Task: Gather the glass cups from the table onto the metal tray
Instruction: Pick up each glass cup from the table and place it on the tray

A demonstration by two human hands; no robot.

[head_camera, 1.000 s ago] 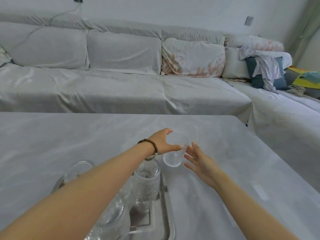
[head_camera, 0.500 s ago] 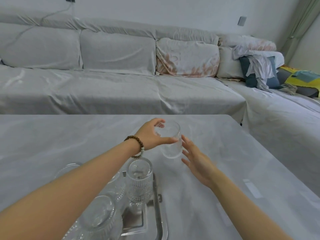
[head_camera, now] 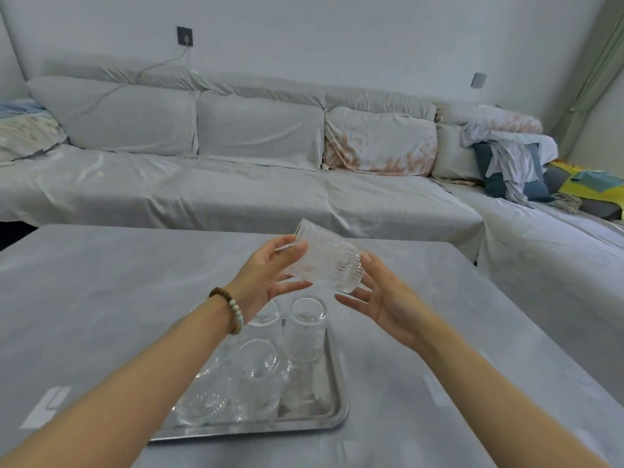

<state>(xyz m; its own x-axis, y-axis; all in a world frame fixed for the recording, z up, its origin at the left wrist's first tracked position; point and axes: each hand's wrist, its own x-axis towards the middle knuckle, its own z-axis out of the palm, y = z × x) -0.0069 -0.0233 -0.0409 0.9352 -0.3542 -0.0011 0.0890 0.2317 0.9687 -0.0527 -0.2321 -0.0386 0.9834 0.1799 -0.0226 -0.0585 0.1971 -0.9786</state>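
Observation:
A ribbed glass cup (head_camera: pixel 329 260) is in the air above the table, tilted on its side with its rim up and to the left. My left hand (head_camera: pixel 270 278), with a bead bracelet at the wrist, grips the cup near its rim. My right hand (head_camera: pixel 381 298) touches the cup's base end with its thumb, fingers spread beneath. Below the hands lies the metal tray (head_camera: pixel 334 418) with several glass cups standing on it, among them a tall ribbed one (head_camera: pixel 308 327) and a smooth one (head_camera: pixel 258 373). My left forearm hides part of the tray.
The grey table (head_camera: pixel 101 298) spreads to both sides of the tray. A white label or strip (head_camera: pixel 45 407) lies on the table at the left. Beyond the far table edge runs a covered sofa (head_camera: pixel 236 184) with cushions and clothes (head_camera: pixel 510 167) at the right.
The cup was lifted off the table by my left hand, raised and tipped sideways. My right hand came up against its base. The view pulled back and the whole tray came into sight.

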